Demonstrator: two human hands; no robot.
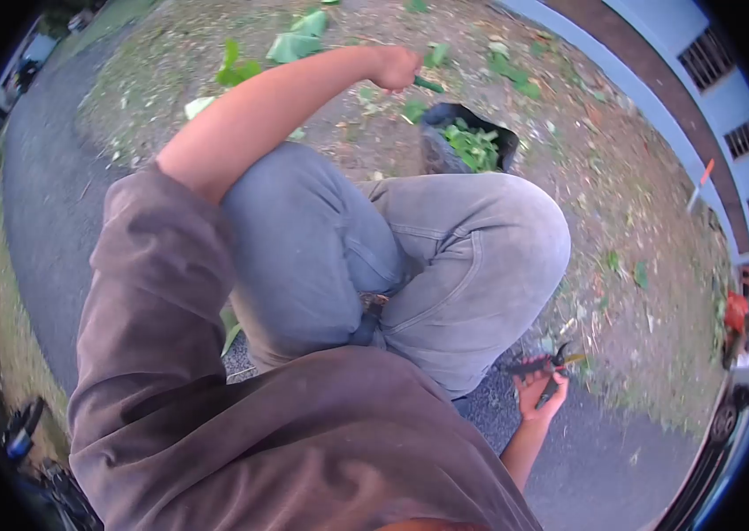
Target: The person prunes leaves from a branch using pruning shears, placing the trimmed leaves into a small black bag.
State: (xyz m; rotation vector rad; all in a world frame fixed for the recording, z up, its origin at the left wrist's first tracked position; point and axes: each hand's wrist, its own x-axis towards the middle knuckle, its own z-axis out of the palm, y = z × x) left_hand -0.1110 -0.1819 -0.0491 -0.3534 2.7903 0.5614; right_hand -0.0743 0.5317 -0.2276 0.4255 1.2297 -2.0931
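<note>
My left hand (pixel 397 69) is stretched out beyond my knees, closed on a short green stem-like piece (pixel 428 86) that pokes out to the right. Just below it stands a dark bag (pixel 442 152) with cut green leaves (pixel 474 147) inside. Low on the right, beside my thigh, my right hand (pixel 541 396) is closed around pruning shears (pixel 555 362) with dark handles. Their tip points to the right, over the edge of the pavement.
Large leaves (pixel 297 40) and other green cuttings (pixel 512 71) lie on the littered ground. Dark pavement (pixel 47 195) runs along the left. A building wall (pixel 658 97) stands at upper right, near an orange-and-white stick (pixel 702 183). A bicycle (pixel 47 478) is at lower left.
</note>
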